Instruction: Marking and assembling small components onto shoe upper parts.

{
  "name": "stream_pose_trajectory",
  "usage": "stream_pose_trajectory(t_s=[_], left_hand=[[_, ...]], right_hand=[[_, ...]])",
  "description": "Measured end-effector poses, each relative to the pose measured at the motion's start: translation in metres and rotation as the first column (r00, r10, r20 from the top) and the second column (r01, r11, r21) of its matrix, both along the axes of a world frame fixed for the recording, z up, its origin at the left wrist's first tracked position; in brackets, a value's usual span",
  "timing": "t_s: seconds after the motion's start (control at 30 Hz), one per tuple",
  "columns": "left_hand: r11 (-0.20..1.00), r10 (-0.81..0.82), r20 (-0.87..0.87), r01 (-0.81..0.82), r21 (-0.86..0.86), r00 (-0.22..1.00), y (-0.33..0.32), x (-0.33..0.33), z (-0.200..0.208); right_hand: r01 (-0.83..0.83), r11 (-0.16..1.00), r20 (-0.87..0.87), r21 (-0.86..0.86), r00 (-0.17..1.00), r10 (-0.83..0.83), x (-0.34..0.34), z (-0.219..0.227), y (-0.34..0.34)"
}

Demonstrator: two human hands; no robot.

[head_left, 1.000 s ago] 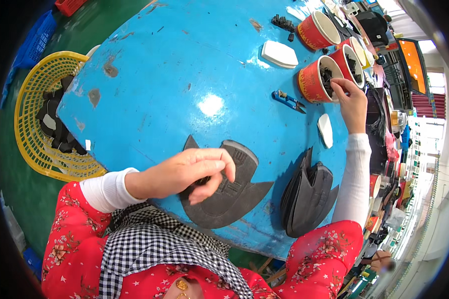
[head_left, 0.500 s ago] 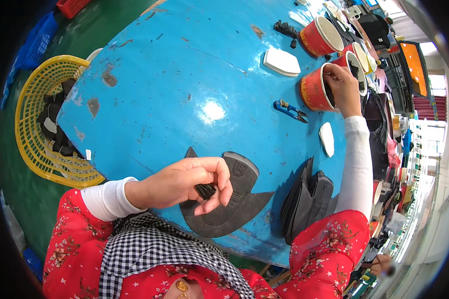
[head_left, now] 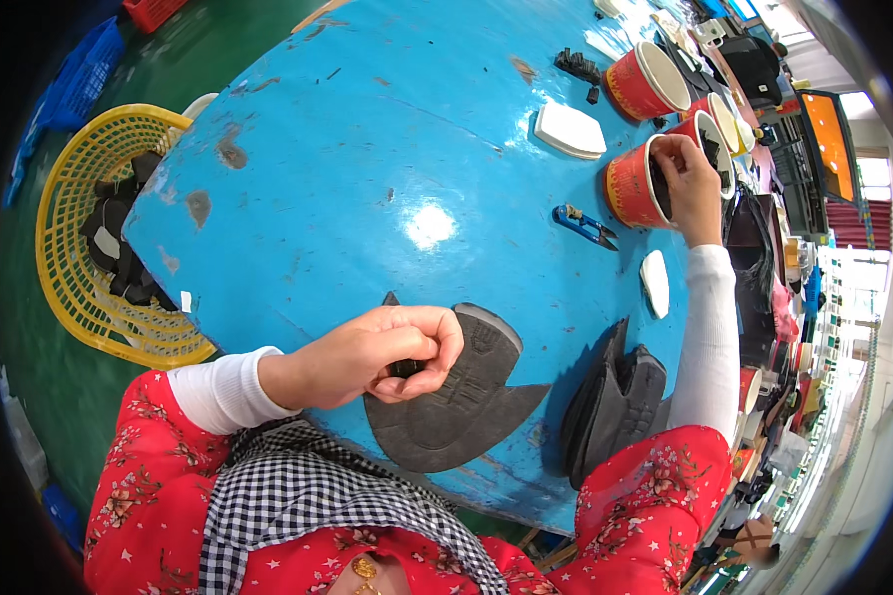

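Note:
My left hand (head_left: 392,349) is curled closed around small black pieces (head_left: 405,368), which show only in part between the fingers. Below it on the blue table lies a flat dark grey shaped panel (head_left: 456,421) with a raised emblem. My right hand (head_left: 695,193) reaches to the far right, its bent fingertips inside the mouth of a red paper tub (head_left: 625,188) holding black bits. What those fingertips pinch is hidden by the hand and the dark contents. Close to this tub lie blue-handled thread snips (head_left: 585,226) and a white oval piece (head_left: 655,284).
A stack of dark grey panels (head_left: 615,421) stands near my right forearm. More red tubs (head_left: 633,89), a white pad stack (head_left: 570,131) and loose black pieces (head_left: 577,66) sit at the far right. Left of the table edge is a yellow basket (head_left: 58,258) with dark scraps.
My left fingers have curled tighter, covering more of the black pieces. My right hand stays at the tub, with its fingers shifted slightly at the mouth. The whole view has moved a little.

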State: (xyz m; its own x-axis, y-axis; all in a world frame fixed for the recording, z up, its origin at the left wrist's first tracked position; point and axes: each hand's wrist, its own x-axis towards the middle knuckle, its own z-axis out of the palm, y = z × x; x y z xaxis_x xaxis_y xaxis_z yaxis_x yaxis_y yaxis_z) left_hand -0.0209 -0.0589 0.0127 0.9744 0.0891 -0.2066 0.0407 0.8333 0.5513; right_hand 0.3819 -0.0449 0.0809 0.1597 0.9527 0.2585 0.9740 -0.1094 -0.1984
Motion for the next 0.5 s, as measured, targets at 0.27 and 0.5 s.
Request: stream_pose_trajectory(t_s=[0.27,0.5], left_hand=[[0.998,0.000,0.017,-0.002,0.068,1.000,0.0000,0.0003,0.0027],[0.998,0.037,0.046,-0.039,0.048,0.998,0.0010,-0.0008,-0.0008]], right_hand=[[-0.131,0.989,0.179,-0.071,0.973,0.142,0.0041,0.0044,0.0008],[-0.067,0.998,0.033,-0.015,0.997,0.067,0.0005,0.0028,-0.0021]])
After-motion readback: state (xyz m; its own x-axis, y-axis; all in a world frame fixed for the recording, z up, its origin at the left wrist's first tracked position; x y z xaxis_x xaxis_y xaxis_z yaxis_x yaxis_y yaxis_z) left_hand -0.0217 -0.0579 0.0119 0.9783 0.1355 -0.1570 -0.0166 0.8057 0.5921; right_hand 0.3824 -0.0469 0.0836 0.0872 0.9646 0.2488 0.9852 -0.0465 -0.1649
